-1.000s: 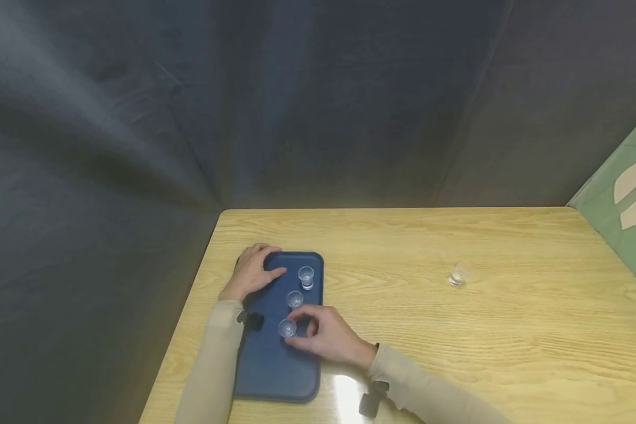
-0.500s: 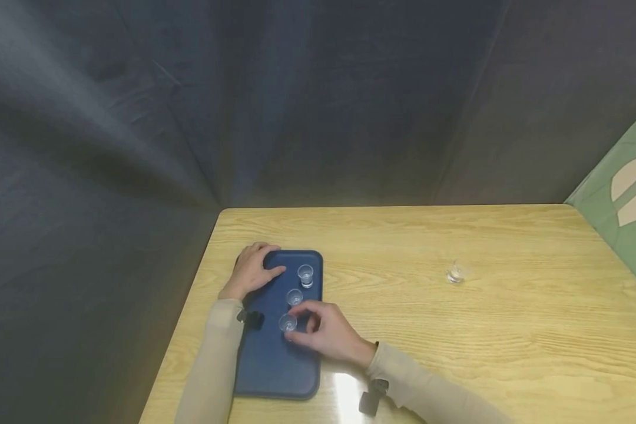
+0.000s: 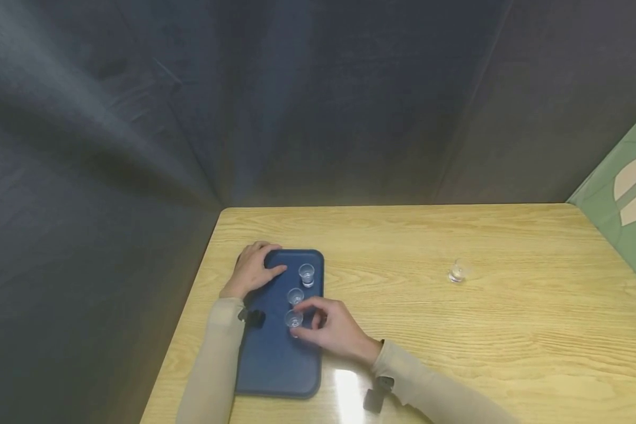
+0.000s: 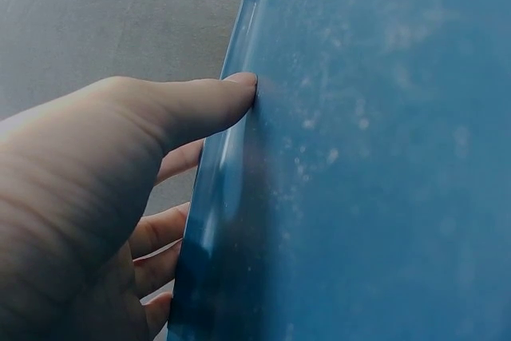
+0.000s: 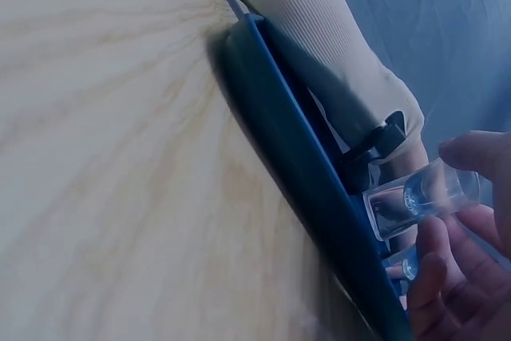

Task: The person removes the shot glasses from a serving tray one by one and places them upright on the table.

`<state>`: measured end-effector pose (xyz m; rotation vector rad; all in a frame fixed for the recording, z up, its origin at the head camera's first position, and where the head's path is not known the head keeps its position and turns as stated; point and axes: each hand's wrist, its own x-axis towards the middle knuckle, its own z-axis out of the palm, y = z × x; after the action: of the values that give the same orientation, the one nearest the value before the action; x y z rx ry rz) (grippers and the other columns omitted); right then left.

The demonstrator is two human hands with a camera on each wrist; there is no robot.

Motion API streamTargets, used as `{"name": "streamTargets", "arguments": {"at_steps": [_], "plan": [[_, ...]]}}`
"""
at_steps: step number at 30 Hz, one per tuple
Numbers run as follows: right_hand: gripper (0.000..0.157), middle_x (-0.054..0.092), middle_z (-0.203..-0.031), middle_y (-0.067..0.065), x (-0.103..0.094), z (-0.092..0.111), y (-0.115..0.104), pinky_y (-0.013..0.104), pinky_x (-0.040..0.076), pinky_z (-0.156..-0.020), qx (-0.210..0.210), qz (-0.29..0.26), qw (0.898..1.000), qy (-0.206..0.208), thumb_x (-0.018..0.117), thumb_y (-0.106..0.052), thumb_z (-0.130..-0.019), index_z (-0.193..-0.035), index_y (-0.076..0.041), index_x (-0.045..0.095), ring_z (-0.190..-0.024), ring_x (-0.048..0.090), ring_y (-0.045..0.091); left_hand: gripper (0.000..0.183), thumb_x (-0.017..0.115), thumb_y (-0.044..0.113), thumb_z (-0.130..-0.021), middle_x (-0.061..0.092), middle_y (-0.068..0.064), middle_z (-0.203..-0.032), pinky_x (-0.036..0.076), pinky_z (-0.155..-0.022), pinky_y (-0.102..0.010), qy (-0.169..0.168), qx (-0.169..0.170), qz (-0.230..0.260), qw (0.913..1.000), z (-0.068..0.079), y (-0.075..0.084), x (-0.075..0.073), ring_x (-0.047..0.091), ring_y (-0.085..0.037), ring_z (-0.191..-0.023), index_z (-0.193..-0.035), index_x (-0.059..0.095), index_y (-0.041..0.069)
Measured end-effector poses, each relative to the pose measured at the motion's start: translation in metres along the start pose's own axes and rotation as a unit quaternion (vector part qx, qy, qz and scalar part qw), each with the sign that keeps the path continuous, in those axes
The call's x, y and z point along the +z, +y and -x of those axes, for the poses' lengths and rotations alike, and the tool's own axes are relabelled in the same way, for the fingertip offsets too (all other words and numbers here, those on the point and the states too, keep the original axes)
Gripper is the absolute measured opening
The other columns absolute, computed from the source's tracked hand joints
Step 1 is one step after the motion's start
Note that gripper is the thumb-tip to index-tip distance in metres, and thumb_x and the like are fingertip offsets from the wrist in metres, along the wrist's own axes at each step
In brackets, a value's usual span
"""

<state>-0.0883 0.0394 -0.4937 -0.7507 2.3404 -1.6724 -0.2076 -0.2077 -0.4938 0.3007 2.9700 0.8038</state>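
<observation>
At the left of the table lies a blue tray [image 3: 278, 374]. My left hand [image 3: 253, 271] grips its far left edge; in the left wrist view the thumb [image 4: 215, 105] lies over the rim and the other fingers are outside it. Between thumb and fingertips, my right hand [image 3: 336, 328] holds a small clear shot glass [image 3: 293, 319], upright at the tray; the right wrist view has the same shot glass [image 5: 415, 197] close up. Just beyond it on the tray stand a second shot glass [image 3: 295, 295], partly hidden by the fingers, and a third shot glass [image 3: 307, 274].
Farther right, another clear glass [image 3: 457, 272] stands alone on the wooden table [image 3: 456, 335]. A dark curtain [image 3: 339, 106] hangs behind the table and along its left side. Green patterned cloth [image 3: 630, 200] is at the far right.
My right hand has shifted the held shot glass slightly away from me and to the right, closer to the second glass. The left hand keeps its place on the tray.
</observation>
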Motion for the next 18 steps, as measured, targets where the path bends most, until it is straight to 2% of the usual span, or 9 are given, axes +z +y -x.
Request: {"name": "streamTargets", "arguments": {"at_steps": [11, 18], "plan": [[0.039, 0.068, -0.068, 0.001, -0.008, 0.005, 0.005, 0.021, 0.05, -0.044, -0.023, -0.003, 1.0, 0.011, 0.089, -0.022, -0.088, -0.122, -0.011, 0.076, -0.055, 0.056, 0.001, 0.06, 0.078, 0.042, -0.097, 0.053, -0.013, -0.156, 0.03, -0.128, -0.062, 0.001, 0.003, 0.003, 1.0, 0.002, 0.0, 0.001, 0.046, -0.039, -0.146, -0.149, 0.061, 0.019], [0.04, 0.067, -0.071, -0.002, -0.012, 0.007, 0.005, 0.02, 0.049, -0.046, 0.003, 0.001, 1.0, 0.02, 0.089, -0.024, -0.087, -0.123, -0.012, 0.075, -0.059, 0.057, 0.002, 0.059, 0.077, 0.043, -0.097, 0.054, -0.014, -0.156, 0.031, -0.128, -0.063, 0.004, 0.009, 0.001, 1.0, 0.0, 0.0, 0.0, 0.047, -0.04, -0.146, -0.149, 0.062, 0.018]]}}
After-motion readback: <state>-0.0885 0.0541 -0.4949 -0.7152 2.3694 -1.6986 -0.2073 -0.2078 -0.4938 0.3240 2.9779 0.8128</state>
